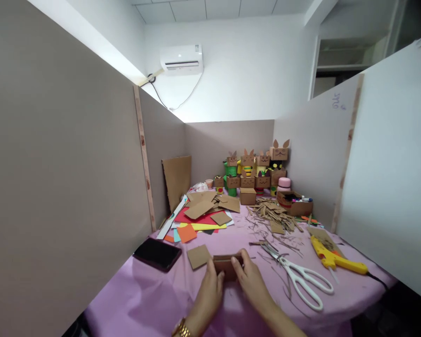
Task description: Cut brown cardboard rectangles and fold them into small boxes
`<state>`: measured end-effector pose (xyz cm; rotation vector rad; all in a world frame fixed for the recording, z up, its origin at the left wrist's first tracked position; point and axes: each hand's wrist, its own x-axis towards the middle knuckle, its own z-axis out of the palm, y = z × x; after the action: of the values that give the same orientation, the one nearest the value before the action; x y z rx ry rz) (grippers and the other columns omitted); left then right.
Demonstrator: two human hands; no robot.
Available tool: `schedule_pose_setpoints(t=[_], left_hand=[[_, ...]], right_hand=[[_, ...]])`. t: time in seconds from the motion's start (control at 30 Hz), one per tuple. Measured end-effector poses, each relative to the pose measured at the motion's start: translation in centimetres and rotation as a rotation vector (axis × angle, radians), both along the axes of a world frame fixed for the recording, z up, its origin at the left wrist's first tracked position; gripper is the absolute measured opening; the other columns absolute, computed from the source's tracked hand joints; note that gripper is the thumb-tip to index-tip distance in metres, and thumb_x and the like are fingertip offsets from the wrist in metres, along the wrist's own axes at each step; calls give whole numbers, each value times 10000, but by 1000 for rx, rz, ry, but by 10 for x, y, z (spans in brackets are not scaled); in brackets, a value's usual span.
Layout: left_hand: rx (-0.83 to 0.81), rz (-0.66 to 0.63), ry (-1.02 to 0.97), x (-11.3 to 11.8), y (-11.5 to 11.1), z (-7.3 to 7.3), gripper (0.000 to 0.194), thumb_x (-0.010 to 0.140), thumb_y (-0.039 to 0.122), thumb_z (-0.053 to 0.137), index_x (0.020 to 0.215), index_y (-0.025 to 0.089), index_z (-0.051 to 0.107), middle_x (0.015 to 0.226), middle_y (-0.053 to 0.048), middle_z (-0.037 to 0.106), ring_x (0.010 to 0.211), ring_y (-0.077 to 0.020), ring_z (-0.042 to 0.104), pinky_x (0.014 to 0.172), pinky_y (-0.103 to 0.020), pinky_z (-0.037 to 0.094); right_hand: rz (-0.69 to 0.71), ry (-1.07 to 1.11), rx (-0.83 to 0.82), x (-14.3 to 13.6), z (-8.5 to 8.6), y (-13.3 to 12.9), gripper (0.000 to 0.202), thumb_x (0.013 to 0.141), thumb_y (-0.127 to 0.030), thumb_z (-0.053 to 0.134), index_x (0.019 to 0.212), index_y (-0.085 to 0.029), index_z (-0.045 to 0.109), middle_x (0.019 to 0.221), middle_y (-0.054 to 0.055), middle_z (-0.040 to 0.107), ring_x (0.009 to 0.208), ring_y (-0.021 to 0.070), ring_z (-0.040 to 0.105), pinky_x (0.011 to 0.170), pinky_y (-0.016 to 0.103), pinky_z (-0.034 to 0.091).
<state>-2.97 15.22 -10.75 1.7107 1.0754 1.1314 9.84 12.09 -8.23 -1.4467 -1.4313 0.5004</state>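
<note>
Between my two hands, near the front of the table, is a small brown cardboard box (227, 267), its upper edge facing up. My left hand (211, 285) grips its left side, with the thumb on the near face. On the right side, my right hand (250, 276) holds it with fingers bent over the edge and the thumb in front. How many sides the box has is hidden from here. A loose cardboard square (198, 257) lies flat just left of it. White-handled scissors (294, 271) rest to the right of my right hand, blades pointing away.
A black phone (157, 254) lies at left. A yellow glue gun (337, 260) sits on the right with its cord over the edge. Behind are cardboard sheets (199, 206), a heap of cardboard strips (275, 213), a box of markers (294, 204) and several cardboard animal figures (247, 161). Partitions flank the table.
</note>
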Motion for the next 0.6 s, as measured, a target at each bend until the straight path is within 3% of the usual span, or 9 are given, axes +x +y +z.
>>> schedule_pose_setpoints(t=[0.27, 0.43, 0.6], left_hand=[[-99, 24, 25, 9, -2, -2, 746, 761, 321, 420, 1324, -73, 130, 1460, -326, 191, 1363, -319, 217, 1113, -419, 158], [-125, 23, -26, 5, 4, -2, 731, 715, 315, 494, 1300, -21, 210, 1430, -310, 288, 1349, -318, 260, 1110, -412, 172], [-116, 26, -126, 2, 8, 6, 527, 802, 410, 420, 1217, 92, 357, 1338, -230, 461, 1259, -271, 424, 1041, -382, 334]], right_hand=[[49, 38, 12, 2, -3, 0, 185, 873, -400, 340, 880, -227, 405, 811, 61, 616, 759, 221, 604, 686, 315, 453], [136, 21, 25, 13, -4, 3, 123, 774, -236, 488, 888, -213, 447, 784, 21, 608, 755, 192, 586, 677, 269, 449], [149, 21, 20, 14, -5, 5, 84, 769, -178, 454, 826, -230, 420, 730, -4, 580, 688, 174, 565, 616, 253, 434]])
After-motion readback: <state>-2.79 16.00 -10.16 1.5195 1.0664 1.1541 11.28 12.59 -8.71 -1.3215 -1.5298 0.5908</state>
